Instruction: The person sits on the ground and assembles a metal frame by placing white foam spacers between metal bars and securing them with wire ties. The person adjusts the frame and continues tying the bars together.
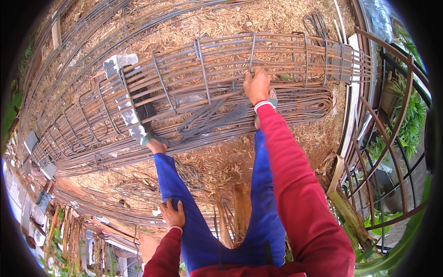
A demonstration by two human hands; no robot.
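Observation:
A long cage of rusty steel bars (281,60) stretches across in front of me, with square stirrups spaced along it. My right hand (257,85) reaches to its near side, fingers closed around the lower end of a grey stirrup (252,51). Part of the grip is hidden behind the knuckles. My left hand (173,213) rests on my left leg at the knee, holding nothing, its fingers apart. A bunch of thin dark tie wire (210,117) lies just below the cage, left of my right hand.
Bent bars (304,104) lie bundled along the near side, by my feet. A white-splashed block (121,62) stands under the cage. Loose long bars (152,23) curve across the far left. Brown metal grating (392,138) and a plant (408,111) are at the right.

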